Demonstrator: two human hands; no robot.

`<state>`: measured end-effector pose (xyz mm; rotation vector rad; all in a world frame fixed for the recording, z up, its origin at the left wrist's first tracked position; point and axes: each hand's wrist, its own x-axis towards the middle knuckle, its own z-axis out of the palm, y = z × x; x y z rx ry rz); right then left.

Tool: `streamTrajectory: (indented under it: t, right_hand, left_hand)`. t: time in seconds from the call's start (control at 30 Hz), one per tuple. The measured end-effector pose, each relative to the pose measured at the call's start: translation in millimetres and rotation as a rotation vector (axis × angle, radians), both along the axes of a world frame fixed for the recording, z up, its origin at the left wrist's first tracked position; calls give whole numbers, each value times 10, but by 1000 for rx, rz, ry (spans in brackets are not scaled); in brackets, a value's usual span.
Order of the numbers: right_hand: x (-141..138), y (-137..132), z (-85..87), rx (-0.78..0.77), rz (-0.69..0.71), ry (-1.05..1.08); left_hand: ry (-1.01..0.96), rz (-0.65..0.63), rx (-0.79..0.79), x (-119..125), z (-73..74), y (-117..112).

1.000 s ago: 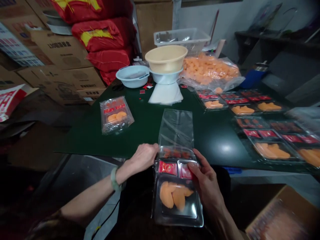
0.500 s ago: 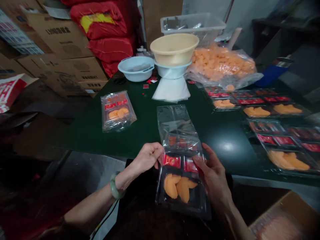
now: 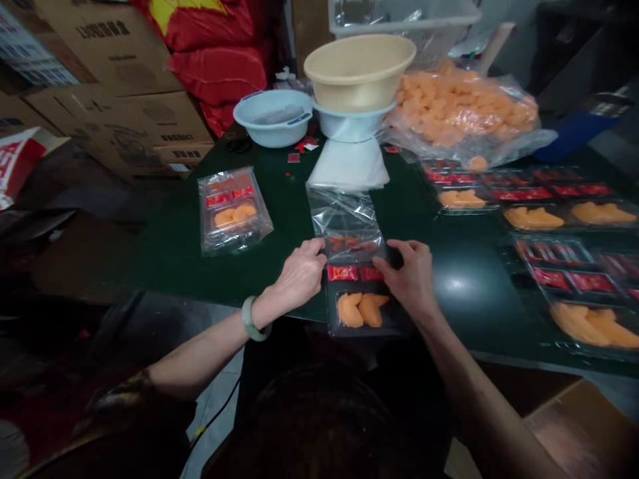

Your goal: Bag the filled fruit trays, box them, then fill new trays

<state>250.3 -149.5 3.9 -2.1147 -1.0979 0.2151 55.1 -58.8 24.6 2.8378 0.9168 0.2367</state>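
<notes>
A black compartment tray (image 3: 402, 326) lies at the table's front edge with its far part inside a clear plastic bag (image 3: 342, 207). Red strips show through the film. Two red packets (image 3: 342, 273) sit in the middle compartments, and orange wing-shaped pieces (image 3: 370, 310) fill the near one. My left hand (image 3: 302, 274), a green bangle on its wrist, pinches the bag's left edge beside the tray. On the opposite side, my right hand (image 3: 412, 276) grips the bag's right edge, its thumb over the tray by a red packet.
A bagged tray (image 3: 234, 213) lies to the left. Several filled trays (image 3: 574, 293) stand at right. Behind are a stack of clear bags (image 3: 347, 163), a blue basin (image 3: 272, 120), a cream basin (image 3: 359, 70) and a big bag of orange pieces (image 3: 464, 106). An open carton (image 3: 574, 426) stands below right.
Both hands have carried the tray and bag forward, away from my body, onto the table's front edge. The bag's far end now meets the stack of clear bags. My view has tilted down slightly.
</notes>
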Motion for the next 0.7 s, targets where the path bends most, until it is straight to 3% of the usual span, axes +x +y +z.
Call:
streamTrajectory:
  t: [0.07,0.17,0.27,0.37,0.47,0.6,0.7]
  right_hand:
    - [56,-140,55,23,99,-105]
    - [62,-542,147,21,434,-101]
    - [-7,-862,102,-57,656,-238]
    - [-99,-866,-70,14,582,-409]
    - [-186,-659,-166,95,434,-433]
    - [-277,-455,-41,0,302,-450]
    - [-262,-431,107,-74,396,-528]
  left_hand:
    - [-4,-25,-18,3,-13,9]
    - [-9,-37,-70,-9,-32,5]
    - [-49,-89,-141,-16,-38,12]
    - [-127,-201,-247,-21,-25,10]
    - [-192,-289,-318,-46,4,-34]
    - [-222,-301,-332,-124,32,-106]
    - [-249,-270,-343,-205,33,-105]
